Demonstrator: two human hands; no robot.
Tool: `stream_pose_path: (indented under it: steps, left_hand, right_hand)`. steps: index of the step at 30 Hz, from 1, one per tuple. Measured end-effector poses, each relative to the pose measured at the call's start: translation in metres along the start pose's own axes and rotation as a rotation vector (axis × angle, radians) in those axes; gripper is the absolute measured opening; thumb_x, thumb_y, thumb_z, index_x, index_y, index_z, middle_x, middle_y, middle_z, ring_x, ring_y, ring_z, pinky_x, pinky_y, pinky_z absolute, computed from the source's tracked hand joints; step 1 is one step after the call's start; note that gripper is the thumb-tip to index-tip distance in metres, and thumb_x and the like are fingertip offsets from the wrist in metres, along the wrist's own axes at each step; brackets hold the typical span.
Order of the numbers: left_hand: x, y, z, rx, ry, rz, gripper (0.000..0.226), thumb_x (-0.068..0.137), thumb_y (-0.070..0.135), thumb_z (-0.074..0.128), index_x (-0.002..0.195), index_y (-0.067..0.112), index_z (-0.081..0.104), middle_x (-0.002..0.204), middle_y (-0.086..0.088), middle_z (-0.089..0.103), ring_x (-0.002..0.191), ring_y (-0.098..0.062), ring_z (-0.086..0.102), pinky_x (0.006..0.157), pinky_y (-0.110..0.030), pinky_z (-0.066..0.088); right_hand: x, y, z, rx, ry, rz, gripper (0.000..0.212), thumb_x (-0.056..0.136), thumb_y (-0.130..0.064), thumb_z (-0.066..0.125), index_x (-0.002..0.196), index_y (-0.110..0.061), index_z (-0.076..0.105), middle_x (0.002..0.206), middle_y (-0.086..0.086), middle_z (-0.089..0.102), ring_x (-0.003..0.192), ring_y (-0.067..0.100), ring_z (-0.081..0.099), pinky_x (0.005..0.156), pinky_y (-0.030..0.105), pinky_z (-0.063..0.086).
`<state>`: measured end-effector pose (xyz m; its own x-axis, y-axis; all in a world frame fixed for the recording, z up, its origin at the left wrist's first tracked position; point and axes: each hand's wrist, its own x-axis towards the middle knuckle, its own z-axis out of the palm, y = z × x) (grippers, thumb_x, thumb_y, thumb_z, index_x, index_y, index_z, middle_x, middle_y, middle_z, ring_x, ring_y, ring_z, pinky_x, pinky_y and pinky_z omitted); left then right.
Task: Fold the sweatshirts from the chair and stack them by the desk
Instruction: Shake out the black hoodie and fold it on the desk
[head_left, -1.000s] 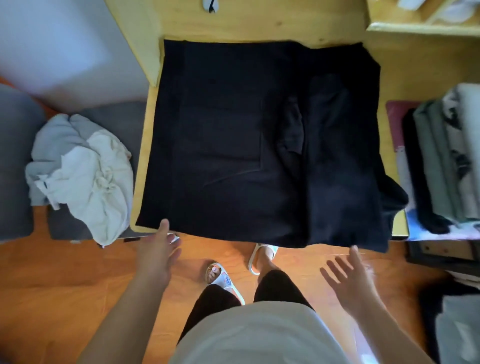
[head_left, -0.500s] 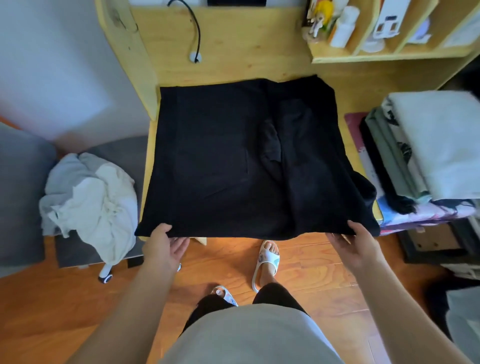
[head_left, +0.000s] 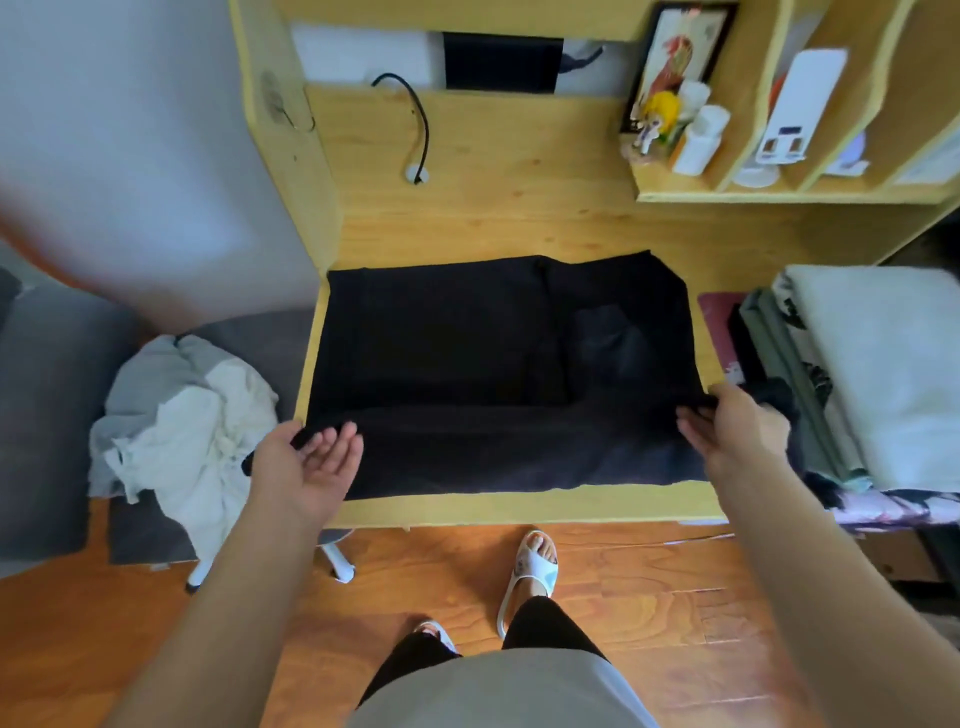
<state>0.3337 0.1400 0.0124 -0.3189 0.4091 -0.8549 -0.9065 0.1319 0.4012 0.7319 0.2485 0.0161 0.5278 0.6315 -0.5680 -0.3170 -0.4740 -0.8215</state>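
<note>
A black sweatshirt (head_left: 467, 353) lies flat on the wooden desk (head_left: 519, 218), its near part turned up and over into a fold. My left hand (head_left: 306, 460), palm up, pinches the fold's left end between thumb and fingers. My right hand (head_left: 737, 426) grips the fold's right end, thumb on top. Crumpled grey and white sweatshirts (head_left: 182, 415) sit heaped on the grey chair (head_left: 57, 374) at the left. A stack of folded clothes (head_left: 872, 374) stands on the right end of the desk.
A black cable (head_left: 418, 119) lies on the back of the desk. Shelf compartments (head_left: 727, 150) at the back right hold bottles, a figurine and a white device. My feet in white sandals (head_left: 532, 569) stand on the wooden floor below the desk edge.
Both hands took hold of the black sweatshirt's near hem, which hung over the desk edge, and carried it up and forward onto the garment. The view tilted up toward the shelves.
</note>
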Motion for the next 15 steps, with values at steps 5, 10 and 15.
stream_pose_path:
  steps: [5,10,15]
  left_hand:
    - [0.069,-0.025,0.033,0.880,-0.020,0.236,0.056,0.107,0.045,0.041,0.155,0.017,0.037,0.152,-0.012,0.044,0.138,-0.030,0.045,0.117,-0.045,0.035]
    - [0.101,-0.090,0.008,2.031,0.267,0.591,0.068,0.105,0.055,0.031,0.163,0.028,0.008,0.161,-0.015,0.019,0.143,-0.038,0.026,0.113,-0.052,0.032]
    - [0.092,-0.117,0.032,2.100,0.447,0.648,0.069,0.104,0.038,0.034,0.162,0.012,0.007,0.163,-0.021,0.021,0.148,-0.040,0.023,0.118,-0.053,0.027]
  right_hand:
    - [0.061,0.036,0.047,-1.118,-0.422,-0.457,0.051,0.100,-0.047,0.050,0.143,-0.020,0.050,0.151,0.012,0.046,0.138,0.026,0.043,0.115,0.042,0.033]
    - [0.082,0.090,0.022,-1.716,-0.437,-0.873,0.069,0.098,-0.066,0.006,0.158,-0.034,0.018,0.168,0.001,0.011,0.154,0.028,0.007,0.124,0.048,0.010]
    - [0.085,0.093,0.029,-1.762,-0.367,-0.899,0.068,0.099,-0.063,0.016,0.155,-0.030,0.034,0.162,0.008,0.029,0.149,0.034,0.022,0.120,0.053,0.021]
